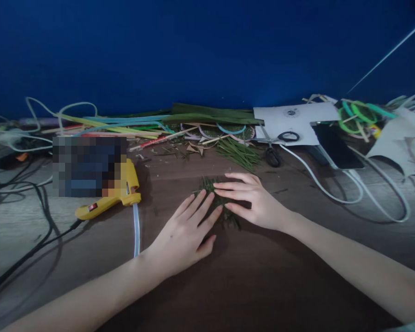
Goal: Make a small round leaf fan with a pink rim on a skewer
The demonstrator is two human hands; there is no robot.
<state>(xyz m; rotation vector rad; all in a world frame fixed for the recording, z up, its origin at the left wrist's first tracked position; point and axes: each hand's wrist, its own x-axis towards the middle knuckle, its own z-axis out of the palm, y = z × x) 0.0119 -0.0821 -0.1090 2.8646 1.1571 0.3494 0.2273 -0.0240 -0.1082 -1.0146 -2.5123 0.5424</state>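
A small heap of cut green strips (232, 220), like pieces of leaf or grass, lies on the dark wooden table (207, 286). My left hand (188, 228) rests at its left side with the fingers stretched out and the tips touching the strips. From the right, my right hand (247, 200) reaches over the same heap, fingers extended and spread. Part of the heap is hidden beneath the fingers. Behind it lies a larger bundle of green strips (240, 154), with black-handled scissors (273, 154) at its right.
A yellow glue gun (129, 184) with a clear glue stick (136, 230) stands left of my hands. Black cords (46, 216) run along the left. White paper (293, 122), a phone (340, 147) and a white cable (332, 198) lie at right. Blue backing (207, 50) rises behind.
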